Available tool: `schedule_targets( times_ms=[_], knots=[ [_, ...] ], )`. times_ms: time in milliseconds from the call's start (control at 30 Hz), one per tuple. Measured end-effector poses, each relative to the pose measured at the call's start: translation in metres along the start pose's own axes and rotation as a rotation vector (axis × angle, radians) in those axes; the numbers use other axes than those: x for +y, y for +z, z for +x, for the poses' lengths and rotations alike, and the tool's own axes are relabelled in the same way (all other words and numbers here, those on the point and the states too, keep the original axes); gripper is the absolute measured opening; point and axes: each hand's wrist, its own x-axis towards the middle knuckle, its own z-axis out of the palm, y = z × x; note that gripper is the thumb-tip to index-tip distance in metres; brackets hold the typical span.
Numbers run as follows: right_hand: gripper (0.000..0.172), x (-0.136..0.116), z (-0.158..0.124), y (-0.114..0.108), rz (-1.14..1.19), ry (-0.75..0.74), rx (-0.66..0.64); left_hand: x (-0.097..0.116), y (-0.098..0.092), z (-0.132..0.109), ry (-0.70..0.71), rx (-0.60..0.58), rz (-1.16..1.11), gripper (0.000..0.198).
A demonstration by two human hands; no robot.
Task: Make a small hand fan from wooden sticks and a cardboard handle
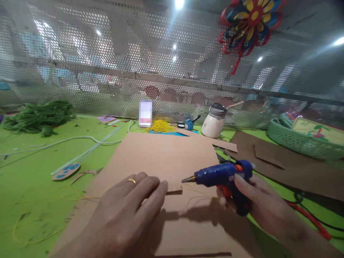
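- While the left hand (134, 204) rests low over a large cardboard sheet (172, 154), its fingertips bend down onto a small brown strip (174, 192); whether they pinch it or only press on it is hidden.
- The right hand (258, 200) is wrapped around a blue glue gun (220, 173), thumb along its side and fingers by the orange trigger (225, 190); whether the trigger is squeezed, I cannot tell.
- The two hands are apart, with the strip's free end and the gun's nozzle (189, 179) between them.
- The strip lies over the middle of the sheet, its free end pointing right; the nozzle tip is just beside that end, with no clear contact.
- The work looks to be at an early gluing stage: the gun is in position, but no bead of glue can be made out for certain on the strip.
- The strip does not appear joined to anything yet, and most of the sheet is plain, so attaching seems still undone.
- An oval piece with blue patches (66, 172) lies on the green counter (32, 168) to the left, and a yellow thread bundle (162, 126) sits beyond the sheet, both untouched by the hands.
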Motion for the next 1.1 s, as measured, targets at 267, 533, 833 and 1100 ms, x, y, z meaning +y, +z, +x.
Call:
schedule_targets(
  times_ms=[267, 533, 833, 1100],
  knots=[
    [0.045, 0.0103, 0.0045, -0.0013, -0.14, -0.033, -0.09, -0.0008, -0.001, 0.0002, 0.012, -0.01, -0.039, 0.032],
    [0.044, 0.0071, 0.0005, -0.0024, -0.077, 0.003, -0.126, -0.0001, 0.0009, -0.0038, -0.033, 0.0, -0.018, 0.032],
    [0.043, 0.0067, 0.0033, 0.0039, -0.114, -0.012, -0.082, 0.0012, -0.0019, 0.0033, -0.001, 0.003, -0.008, 0.031],
    [0.04, 0.0036, 0.0002, -0.0009, -0.007, 0.027, -0.073, -0.0005, -0.0042, 0.0039, -0.023, 0.026, 0.017, 0.029]
  ],
)
